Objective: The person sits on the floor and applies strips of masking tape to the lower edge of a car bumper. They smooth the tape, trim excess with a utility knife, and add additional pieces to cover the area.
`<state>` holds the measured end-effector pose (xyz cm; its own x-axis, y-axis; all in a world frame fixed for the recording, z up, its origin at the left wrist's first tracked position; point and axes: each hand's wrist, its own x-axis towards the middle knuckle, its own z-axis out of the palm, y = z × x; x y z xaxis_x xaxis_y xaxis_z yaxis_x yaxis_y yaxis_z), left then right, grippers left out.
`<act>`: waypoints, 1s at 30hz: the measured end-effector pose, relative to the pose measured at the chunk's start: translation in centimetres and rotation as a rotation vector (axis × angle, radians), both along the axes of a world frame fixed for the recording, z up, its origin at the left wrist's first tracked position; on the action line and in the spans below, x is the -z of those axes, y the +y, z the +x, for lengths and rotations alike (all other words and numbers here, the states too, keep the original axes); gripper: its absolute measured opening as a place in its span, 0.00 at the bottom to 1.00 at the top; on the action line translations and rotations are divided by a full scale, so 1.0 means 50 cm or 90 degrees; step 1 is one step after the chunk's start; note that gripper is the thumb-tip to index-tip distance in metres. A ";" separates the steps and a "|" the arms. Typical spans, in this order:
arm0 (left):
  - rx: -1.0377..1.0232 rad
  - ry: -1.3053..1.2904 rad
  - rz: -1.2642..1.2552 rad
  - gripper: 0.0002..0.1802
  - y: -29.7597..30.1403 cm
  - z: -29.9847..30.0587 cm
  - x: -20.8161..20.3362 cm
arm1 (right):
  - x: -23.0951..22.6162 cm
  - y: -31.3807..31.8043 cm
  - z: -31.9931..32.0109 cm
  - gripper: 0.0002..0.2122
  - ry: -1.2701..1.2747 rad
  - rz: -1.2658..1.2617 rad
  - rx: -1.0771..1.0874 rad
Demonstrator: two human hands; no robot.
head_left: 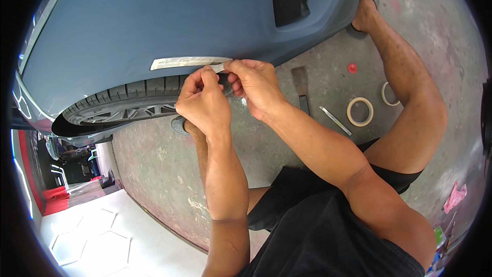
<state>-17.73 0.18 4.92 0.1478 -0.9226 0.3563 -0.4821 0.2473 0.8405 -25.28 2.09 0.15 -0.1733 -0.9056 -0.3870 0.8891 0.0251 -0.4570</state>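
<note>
A blue-grey car bumper (169,20) fills the upper part of the view. A long pale strip (177,62) that looks like masking tape lies along it, just above the wheel arch. At that strip's right end, a short piece of masking tape (219,67) stretches between my fingers. My left hand (205,100) pinches its left end, and my right hand (259,84) pinches the right end between thumb and forefinger. Both hands are close to the bumper's lower edge. Whether the short piece touches the long strip I cannot tell.
Below the bumper is the tyre (130,90). On the concrete floor lie a scraper (301,84), a slim cutter knife (335,120), two tape rolls (360,112), a red cap (352,67) and a pink cloth (455,197). My bent legs flank the work area.
</note>
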 end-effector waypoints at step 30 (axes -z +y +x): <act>0.046 0.078 0.063 0.12 0.003 0.014 0.001 | 0.010 0.003 -0.004 0.07 -0.098 -0.028 -0.025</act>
